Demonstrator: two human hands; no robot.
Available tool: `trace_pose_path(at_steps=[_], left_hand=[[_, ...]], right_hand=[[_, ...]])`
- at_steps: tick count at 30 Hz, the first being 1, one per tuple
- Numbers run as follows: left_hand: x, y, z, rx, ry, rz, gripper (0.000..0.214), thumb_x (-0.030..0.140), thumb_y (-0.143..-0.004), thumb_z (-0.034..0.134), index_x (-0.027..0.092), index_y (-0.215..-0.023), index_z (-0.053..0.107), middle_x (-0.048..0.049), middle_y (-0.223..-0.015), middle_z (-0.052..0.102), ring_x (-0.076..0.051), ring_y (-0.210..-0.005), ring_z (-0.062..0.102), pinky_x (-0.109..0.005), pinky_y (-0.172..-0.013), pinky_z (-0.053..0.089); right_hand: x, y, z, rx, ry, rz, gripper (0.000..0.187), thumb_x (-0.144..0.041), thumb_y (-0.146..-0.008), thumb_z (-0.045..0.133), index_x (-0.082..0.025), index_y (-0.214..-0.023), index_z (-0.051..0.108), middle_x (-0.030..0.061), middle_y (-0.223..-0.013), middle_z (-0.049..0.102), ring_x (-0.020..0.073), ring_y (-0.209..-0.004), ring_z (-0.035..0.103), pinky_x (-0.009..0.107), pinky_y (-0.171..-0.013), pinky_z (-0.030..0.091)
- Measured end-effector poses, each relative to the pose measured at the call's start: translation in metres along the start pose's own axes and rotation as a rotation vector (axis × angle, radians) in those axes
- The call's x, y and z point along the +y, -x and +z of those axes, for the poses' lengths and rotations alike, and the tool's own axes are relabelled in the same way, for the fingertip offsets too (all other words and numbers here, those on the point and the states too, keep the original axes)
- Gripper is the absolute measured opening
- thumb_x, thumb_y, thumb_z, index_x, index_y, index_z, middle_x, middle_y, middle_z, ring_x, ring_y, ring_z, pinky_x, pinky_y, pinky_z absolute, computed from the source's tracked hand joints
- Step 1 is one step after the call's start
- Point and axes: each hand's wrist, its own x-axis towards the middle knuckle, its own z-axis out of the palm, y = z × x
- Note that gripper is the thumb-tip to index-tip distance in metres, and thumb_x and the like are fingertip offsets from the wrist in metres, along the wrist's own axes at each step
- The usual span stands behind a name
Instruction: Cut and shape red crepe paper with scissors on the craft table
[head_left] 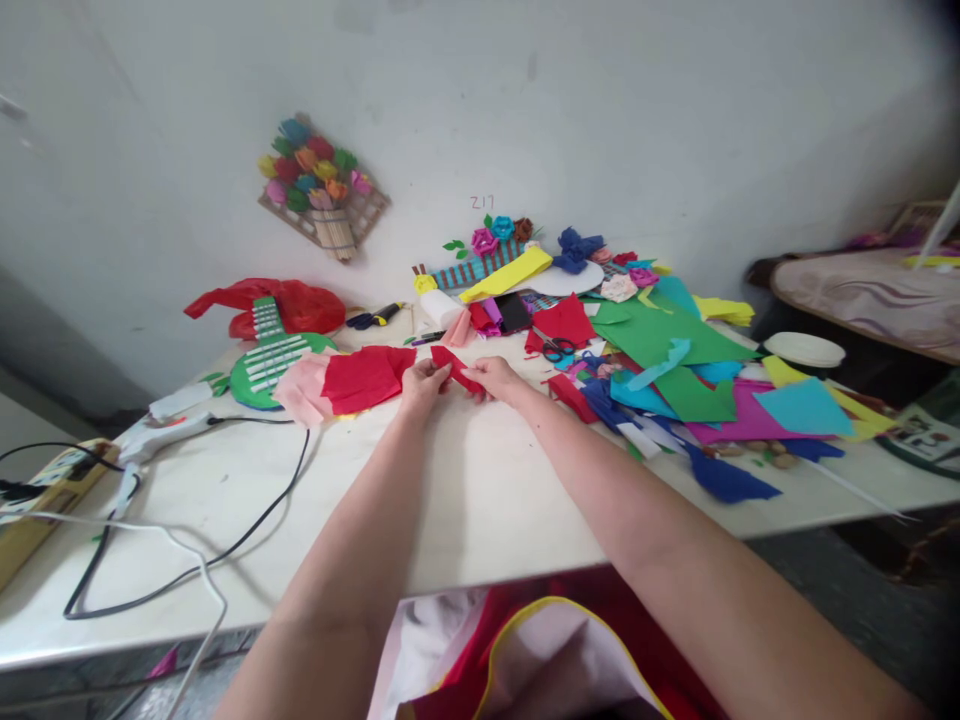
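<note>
Between my two hands is a small strip of red crepe paper point(448, 362), held just above the white table. My left hand point(426, 384) pinches its left end, thumb on top. At the other end, the fingers of my right hand point(487, 378) are closed on the paper, partly hiding it. Just left of my left hand lies a larger red crepe paper piece point(367, 378), overlapping a pale pink piece point(301, 384). Beyond them rests a green guitar-shaped craft point(274, 362) with white strips across it. Black-handled scissors point(556, 348) lie to the right of my right hand.
A hot glue gun point(169, 432) with a black cord lies left on the table point(495, 490), near a power strip point(56, 500). Coloured paper sheets point(675, 345) and scraps cover the right side. A red plastic bag point(300, 305) sits at the back, with paper flowers point(311, 165) on the wall.
</note>
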Motion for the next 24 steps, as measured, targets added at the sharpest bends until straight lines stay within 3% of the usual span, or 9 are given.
trace_pose_path(at_steps=[6,12,19,24], left_hand=[[0.002,-0.003,-0.009,0.168,0.142,0.037,0.03,0.037,-0.056,0.067,0.014,-0.071,0.056,0.001,-0.059,0.057,-0.01,-0.055,0.055,-0.02,-0.05,0.043],[0.004,-0.003,-0.011,0.123,0.255,-0.023,0.033,0.037,-0.055,0.069,0.014,-0.074,0.056,-0.0018,-0.068,0.062,-0.012,-0.058,0.059,-0.021,-0.053,0.044],[0.003,-0.003,-0.009,0.08,0.264,-0.047,0.034,0.038,-0.054,0.071,0.013,-0.073,0.056,-0.0019,-0.067,0.062,-0.013,-0.059,0.061,-0.021,-0.053,0.044],[0.006,0.0,-0.008,0.039,0.25,-0.057,0.035,0.038,-0.052,0.072,0.013,-0.073,0.058,-0.0017,-0.065,0.062,-0.013,-0.057,0.059,-0.022,-0.054,0.044]], right_hand=[[-0.001,0.001,-0.007,0.07,-0.145,0.084,0.022,-0.032,-0.084,0.049,-0.014,-0.072,0.05,-0.001,-0.046,0.058,0.0062,-0.031,0.048,0.015,-0.03,0.028],[-0.006,0.004,-0.014,0.192,-0.308,0.082,0.034,-0.042,-0.087,0.037,-0.013,-0.075,0.051,0.0015,-0.047,0.059,0.007,-0.033,0.049,0.016,-0.032,0.029],[-0.008,0.004,-0.014,0.153,-0.372,0.094,0.043,-0.048,-0.086,0.035,-0.011,-0.078,0.053,0.0041,-0.051,0.061,0.0073,-0.034,0.049,0.016,-0.032,0.028],[-0.006,0.004,-0.013,0.141,-0.339,0.055,0.036,-0.046,-0.082,0.045,-0.012,-0.078,0.056,0.0031,-0.056,0.061,0.0073,-0.036,0.051,0.016,-0.032,0.028]])
